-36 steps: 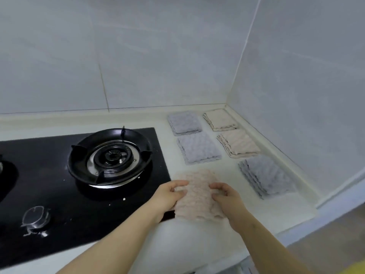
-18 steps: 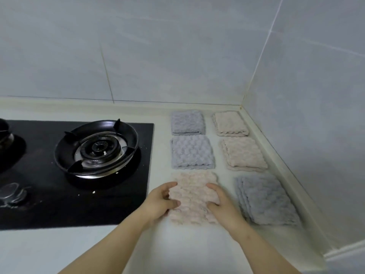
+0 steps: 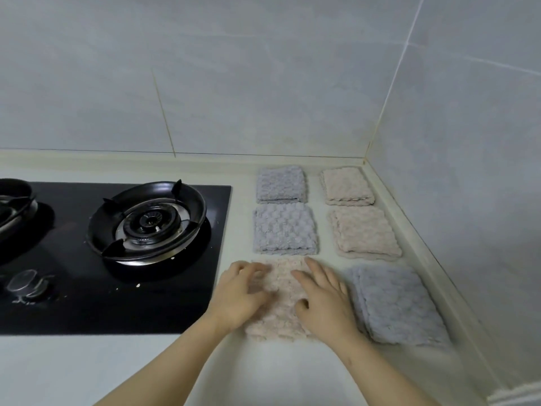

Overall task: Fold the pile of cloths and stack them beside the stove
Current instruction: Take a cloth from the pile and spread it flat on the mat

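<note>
The left hand (image 3: 238, 293) and right hand (image 3: 325, 298) lie flat, fingers spread, pressing the pink cloth (image 3: 276, 325) on the counter (image 3: 263, 373), just beside the stove (image 3: 117, 303), near five folded cloths (image 3: 285, 230)

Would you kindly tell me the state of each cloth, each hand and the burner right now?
Near pink cloth, folded, flat under both hands.
Left hand, on that cloth, fingers blurred.
Right hand, flat on it, fingers straight.
Back grey cloth, folded.
Middle grey cloth, folded.
Back pink cloth, folded.
Middle pink cloth, folded.
Near grey cloth, folded.
Burner, unlit.
</note>
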Demonstrator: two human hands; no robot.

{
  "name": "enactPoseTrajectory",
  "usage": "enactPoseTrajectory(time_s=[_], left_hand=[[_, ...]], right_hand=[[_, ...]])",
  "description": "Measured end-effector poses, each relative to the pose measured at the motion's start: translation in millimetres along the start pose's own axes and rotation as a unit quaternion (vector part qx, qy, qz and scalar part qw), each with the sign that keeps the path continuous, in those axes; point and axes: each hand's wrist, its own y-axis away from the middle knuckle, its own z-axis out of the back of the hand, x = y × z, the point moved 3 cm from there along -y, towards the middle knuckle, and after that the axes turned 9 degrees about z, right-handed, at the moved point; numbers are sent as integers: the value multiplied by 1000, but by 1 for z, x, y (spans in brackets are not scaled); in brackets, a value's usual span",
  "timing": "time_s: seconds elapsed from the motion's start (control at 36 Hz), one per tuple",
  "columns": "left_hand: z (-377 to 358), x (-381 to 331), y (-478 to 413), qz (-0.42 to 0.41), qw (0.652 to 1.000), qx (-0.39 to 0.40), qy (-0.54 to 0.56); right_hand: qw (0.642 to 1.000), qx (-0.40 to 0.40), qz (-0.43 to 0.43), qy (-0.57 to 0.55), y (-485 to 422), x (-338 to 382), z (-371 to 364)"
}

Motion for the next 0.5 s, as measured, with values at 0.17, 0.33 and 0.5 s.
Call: enactPoseTrajectory(time_s=[0.17, 0.33, 0.5], left_hand=[[-28, 15, -5, -33, 961, 47, -270], [-27, 27, 0, -28, 945, 42, -324], [-26, 16, -3, -28, 922, 30, -385]], right_hand=[[998, 67, 5, -3, -5, -8, -21], [996, 85, -9, 24, -3, -4, -31], [992, 120, -24, 4, -5, -3, -25]])
